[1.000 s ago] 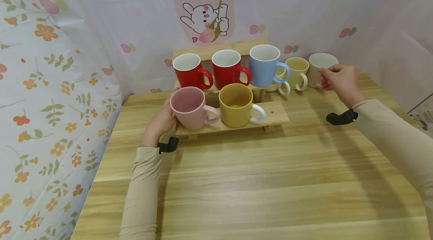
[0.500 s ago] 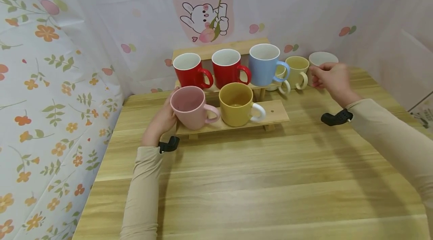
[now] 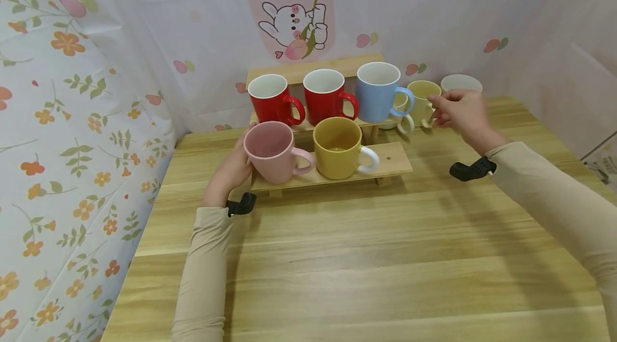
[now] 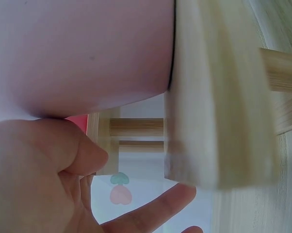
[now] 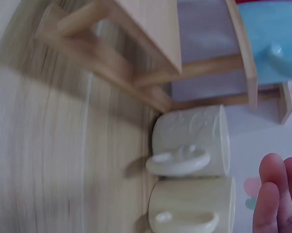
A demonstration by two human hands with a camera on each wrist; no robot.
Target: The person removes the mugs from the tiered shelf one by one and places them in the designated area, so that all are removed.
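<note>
At the left end of the stepped wooden shelf, my left hand lies against the side of the pink mug. In the left wrist view, a straight finger reaches the shelf board's end, and the thumb sits right by the mug. My right hand hovers with nothing in it, thumb and fingertips close together. It overlaps the handle of the pale yellow mug and hides most of a whitish mug. An embossed cream mug stands between the pale yellow one and the shelf.
Beside the pink mug on the lower step is a mustard mug with a white handle. The step above bears two red mugs, a left one and a right one, and a light blue mug. A printed curtain hangs behind.
My right hand has moved left from in front of the whitish mug to the pale yellow mug's handle. The left hand and the mugs have stayed in place.
</note>
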